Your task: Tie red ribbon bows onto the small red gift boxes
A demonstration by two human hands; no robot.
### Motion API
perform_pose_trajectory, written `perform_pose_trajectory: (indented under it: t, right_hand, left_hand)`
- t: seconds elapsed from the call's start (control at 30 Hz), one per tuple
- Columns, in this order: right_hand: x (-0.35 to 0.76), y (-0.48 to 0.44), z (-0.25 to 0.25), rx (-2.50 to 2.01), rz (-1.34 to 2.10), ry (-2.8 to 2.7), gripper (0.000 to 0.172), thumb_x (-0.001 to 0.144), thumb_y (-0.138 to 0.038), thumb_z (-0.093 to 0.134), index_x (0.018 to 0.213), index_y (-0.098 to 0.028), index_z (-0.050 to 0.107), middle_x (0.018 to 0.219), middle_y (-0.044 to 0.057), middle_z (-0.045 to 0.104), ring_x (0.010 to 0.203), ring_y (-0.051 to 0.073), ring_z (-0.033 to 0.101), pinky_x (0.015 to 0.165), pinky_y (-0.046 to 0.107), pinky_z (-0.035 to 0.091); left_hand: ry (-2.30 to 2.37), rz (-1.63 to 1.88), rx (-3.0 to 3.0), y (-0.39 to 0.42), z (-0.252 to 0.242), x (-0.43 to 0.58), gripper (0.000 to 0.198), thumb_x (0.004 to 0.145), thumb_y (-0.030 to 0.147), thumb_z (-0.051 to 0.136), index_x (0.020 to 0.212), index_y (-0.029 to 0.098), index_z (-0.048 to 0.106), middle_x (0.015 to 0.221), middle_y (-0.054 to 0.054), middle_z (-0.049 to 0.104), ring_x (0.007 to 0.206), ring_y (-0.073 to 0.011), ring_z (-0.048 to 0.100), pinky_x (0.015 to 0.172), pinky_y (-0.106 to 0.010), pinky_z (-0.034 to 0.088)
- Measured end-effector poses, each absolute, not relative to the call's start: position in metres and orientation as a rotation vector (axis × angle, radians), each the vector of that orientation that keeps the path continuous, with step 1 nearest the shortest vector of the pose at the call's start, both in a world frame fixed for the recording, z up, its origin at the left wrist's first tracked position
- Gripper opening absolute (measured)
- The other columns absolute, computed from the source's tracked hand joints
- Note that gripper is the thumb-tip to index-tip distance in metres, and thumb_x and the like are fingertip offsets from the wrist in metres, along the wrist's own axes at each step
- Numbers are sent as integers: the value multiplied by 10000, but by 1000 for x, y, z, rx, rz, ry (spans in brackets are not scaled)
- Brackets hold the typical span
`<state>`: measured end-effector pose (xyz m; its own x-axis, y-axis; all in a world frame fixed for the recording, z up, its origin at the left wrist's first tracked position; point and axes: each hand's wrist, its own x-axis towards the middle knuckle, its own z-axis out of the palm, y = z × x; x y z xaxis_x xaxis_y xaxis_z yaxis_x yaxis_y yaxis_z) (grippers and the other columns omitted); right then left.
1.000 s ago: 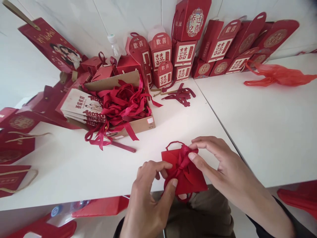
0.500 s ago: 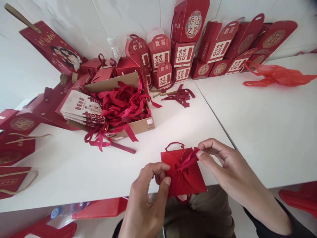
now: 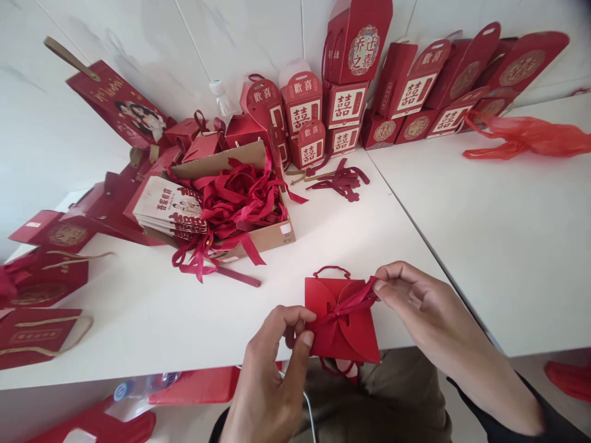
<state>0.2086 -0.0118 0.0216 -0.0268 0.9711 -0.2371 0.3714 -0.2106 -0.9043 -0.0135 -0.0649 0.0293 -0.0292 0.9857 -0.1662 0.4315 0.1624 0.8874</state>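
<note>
the person's right hand [image 3: 425, 307] grasps one end of a dark red ribbon [image 3: 353, 303] between thumb and forefinger, pulled out toward the upper right corner of a small red box [image 3: 362, 344]. the left hand [image 3: 277, 363] is curled at the box's left edge, thumb and forefinger bent toward each other where the other ribbon end runs; whether they pinch ribbon, cardboard or both, one cannot tell. the box lies between the two hands at the near edge of a white table [image 3: 184, 326], partly over the person's lap, its curved flaps folded together under the ribbon's knot, with a twisted cord handle [image 3: 332, 268] along its far side. up and to the left, a cardboard carton [image 3: 270, 239] holds a tangle of red ribbons [image 3: 235, 194], a stack of white printed packets [image 3: 164, 200] at its left end. dark red straps [image 3: 341, 181] lie right of it, near patterned red boxes [image 3: 302, 111] lined along the wall, and a crumpled red plastic bag [image 3: 530, 135] lies farther right
</note>
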Motion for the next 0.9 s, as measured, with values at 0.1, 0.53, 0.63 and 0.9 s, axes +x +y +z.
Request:
perform_pose_trajectory:
  t: [0.1, 0.53, 0.63, 0.9]
  right_hand:
    - [207, -13, 20, -1612, 1247, -1430, 242, 1001, -462, 551, 919, -251, 635, 818, 4, 665, 738, 195, 606, 570, 280, 447]
    - [208, -14, 18, -1584, 1204, -1489, 246, 1018, -493, 536, 1007, -265, 629, 944, 36, 688, 930, 237, 658, 575, 278, 487]
    - [207, -16, 20, -1524, 1105, -1530, 218, 1011, -480, 572, 1110, -289, 609, 1037, 29, 685, 976, 222, 656, 676, 288, 537]
    - [198, -29, 31, -1396, 634, -1931, 111, 1034, -358, 546, 1141, -338, 570, 1115, 23, 609, 1052, 236, 621, 903, 398, 526]
  left_hand:
    - [1591, 811, 1410, -65, 26, -20, 181, 1012, 379, 518, 1051, 257, 646, 858, -10, 637, 796, -165, 589, 729, -280, 501]
    - [1657, 869, 1316, -70, 31, -14, 175, 987, 411, 553, 1017, 259, 633, 843, -15, 595, 784, -176, 548, 606, -270, 431]
    - [1568, 903, 1553, -67, 30, -16, 127, 998, 322, 546, 1077, 266, 629, 919, -21, 630, 844, -175, 590, 747, -292, 498]
    - [1613, 945, 1809, -57, 29, 0, 174, 942, 237, 625, 1112, 271, 640, 1088, -49, 635, 1037, -222, 600, 854, -342, 527]
